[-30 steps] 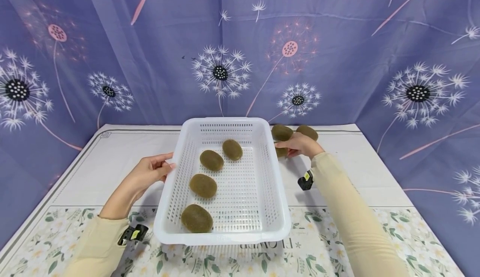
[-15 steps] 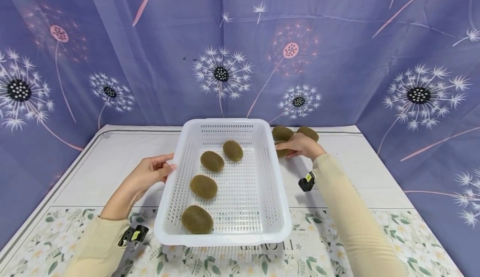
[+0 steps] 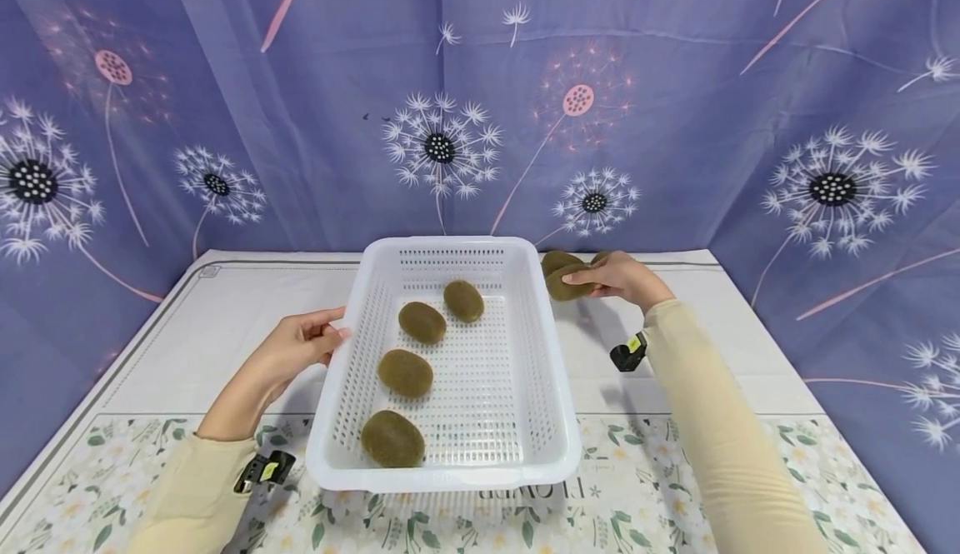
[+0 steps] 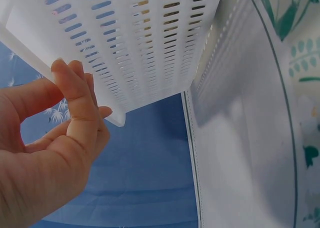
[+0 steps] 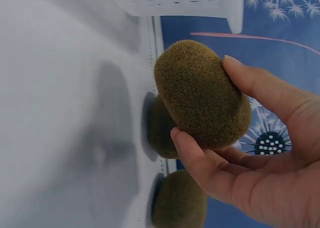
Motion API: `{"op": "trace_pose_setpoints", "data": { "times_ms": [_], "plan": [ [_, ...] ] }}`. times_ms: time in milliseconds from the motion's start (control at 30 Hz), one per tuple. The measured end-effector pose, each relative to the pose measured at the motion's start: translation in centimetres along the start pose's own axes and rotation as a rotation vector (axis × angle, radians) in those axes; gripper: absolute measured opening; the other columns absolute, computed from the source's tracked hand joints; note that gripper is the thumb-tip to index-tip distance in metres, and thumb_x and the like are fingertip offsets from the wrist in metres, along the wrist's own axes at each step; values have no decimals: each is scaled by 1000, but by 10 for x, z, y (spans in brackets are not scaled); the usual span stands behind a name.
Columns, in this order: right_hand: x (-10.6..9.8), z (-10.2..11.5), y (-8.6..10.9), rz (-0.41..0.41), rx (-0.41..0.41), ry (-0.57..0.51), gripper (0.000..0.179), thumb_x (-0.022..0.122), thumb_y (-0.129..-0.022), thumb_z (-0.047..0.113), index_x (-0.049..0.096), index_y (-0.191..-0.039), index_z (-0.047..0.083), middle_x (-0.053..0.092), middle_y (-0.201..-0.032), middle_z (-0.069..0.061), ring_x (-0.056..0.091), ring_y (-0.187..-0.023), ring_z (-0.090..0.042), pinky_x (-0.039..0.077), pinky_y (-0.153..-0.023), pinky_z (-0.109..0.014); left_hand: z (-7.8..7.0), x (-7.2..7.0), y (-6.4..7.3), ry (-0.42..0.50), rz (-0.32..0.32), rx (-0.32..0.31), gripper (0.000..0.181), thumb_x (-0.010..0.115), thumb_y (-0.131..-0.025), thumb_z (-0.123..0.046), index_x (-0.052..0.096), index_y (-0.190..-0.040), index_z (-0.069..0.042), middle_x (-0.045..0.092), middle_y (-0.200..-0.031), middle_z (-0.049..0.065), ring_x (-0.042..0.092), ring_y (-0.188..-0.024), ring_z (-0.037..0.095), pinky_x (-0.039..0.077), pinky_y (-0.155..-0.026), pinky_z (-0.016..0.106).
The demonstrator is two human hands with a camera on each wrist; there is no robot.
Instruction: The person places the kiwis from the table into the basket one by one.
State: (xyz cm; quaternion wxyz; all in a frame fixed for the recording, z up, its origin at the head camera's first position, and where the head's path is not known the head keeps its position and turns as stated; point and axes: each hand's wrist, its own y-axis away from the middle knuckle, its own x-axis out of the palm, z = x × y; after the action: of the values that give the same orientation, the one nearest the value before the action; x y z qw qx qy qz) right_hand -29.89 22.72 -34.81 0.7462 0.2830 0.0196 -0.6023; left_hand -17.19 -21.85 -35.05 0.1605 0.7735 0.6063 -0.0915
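Right of centre, the right hand point(image 3: 626, 279) pinches a fuzzy brown oval kiwi point(image 3: 560, 285) in thumb and fingers, while left of centre the left hand point(image 3: 294, 346) grips a white perforated rectangular plastic basket point(image 3: 442, 479) by its rim, four similar kiwis point(image 3: 406, 373) inside.

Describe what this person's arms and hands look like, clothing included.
The left hand and right hand are ungloved. The left sleeve and right sleeve are plain, long and cream. A small black device with a yellow mark sits at the left cuff, another black device at the right.
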Motion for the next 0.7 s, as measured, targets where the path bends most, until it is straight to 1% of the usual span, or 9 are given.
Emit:
{"op": "trace_pose_setpoints", "data": {
  "times_ms": [100, 133, 200, 267, 367, 433, 500, 600, 700],
  "plan": [
    [-6, 5, 4, -19, 10, 25, 40, 76, -70, 26, 51, -90, 2, 55, -70, 0, 52, -59, -12, 48, -65, -23, 0, 0, 0, 4, 1, 3, 53, 54, -89, -18, 34, -135, 1, 52, -84, 10, 58, -70, 17, 50, -67, 29],
    [-8, 8, 5, -27, 13, 26, 40, 76, -69, 27, 52, -91, 3, 55, -69, 0, 53, -57, -11, 48, -63, -21, 1, 0, 0, 3, 0, 4, 53, 54, -89, -18, 34, -135, 0, 52, -84, 9, 58, -70, 17, 50, -67, 29],
    [-11, 13, 8, -44, 19, 36, 39, 76, -68, 29, 51, -86, 5, 55, -67, 0, 52, -55, -9, 47, -59, -20, 1, 0, -1, 2, 0, 8, 53, 54, -89, -18, 34, -135, 1, 52, -84, 9, 58, -70, 17, 50, -66, 29],
    [-14, 18, 10, -62, 18, 45, 40, 77, -67, 30, 48, -84, 7, 55, -67, 0, 52, -55, -9, 46, -59, -21, 1, 0, -1, -2, -2, 14, 53, 54, -89, -18, 34, -135, 1, 52, -83, 10, 58, -70, 17, 50, -66, 29],
    [-18, 27, 12, -80, 11, 37, 42, 77, -67, 30, 48, -85, 6, 55, -72, 0, 54, -59, -11, 47, -62, -22, 2, -1, -2, -12, 0, 21, 54, 54, -89, -20, 34, -135, 0, 53, -84, 10, 58, -70, 18, 50, -66, 29],
    [-19, 34, 14, -88, 0, 21, 42, 77, -67, 30, 47, -85, 6, 53, -75, -1, 54, -61, -12, 48, -66, -23, 2, -1, -2, -15, 0, 18, 54, 54, -89, -20, 34, -135, -1, 53, -84, 10, 59, -70, 18, 50, -67, 29],
    [-20, 42, 16, -96, -4, 16, 43, 77, -66, 30, 47, -84, 6, 52, -74, 0, 53, -61, -13, 49, -67, -23, 2, -1, -1, -16, -1, 12, 54, 54, -89, -21, 34, -135, -1, 53, -85, 11, 59, -70, 18, 50, -67, 29],
    [-19, 52, 18, -107, -13, 31, 43, 78, -65, 33, 46, -79, 7, 50, -67, 1, 51, -58, -12, 47, -61, -21, 3, -1, 0, -15, -4, 6, 54, 54, -89, -20, 33, -135, -1, 52, -85, 10, 58, -71, 18, 50, -66, 29],
    [-17, 63, 21, -119, -19, 77, 46, 77, -64, 37, 51, -86, 7, 51, -65, 2, 50, -57, -11, 42, -54, -20, 2, -1, 0, -15, -3, 10, 54, 54, -89, -20, 34, -135, -1, 53, -85, 11, 58, -70, 18, 50, -66, 29]
  ]
}}
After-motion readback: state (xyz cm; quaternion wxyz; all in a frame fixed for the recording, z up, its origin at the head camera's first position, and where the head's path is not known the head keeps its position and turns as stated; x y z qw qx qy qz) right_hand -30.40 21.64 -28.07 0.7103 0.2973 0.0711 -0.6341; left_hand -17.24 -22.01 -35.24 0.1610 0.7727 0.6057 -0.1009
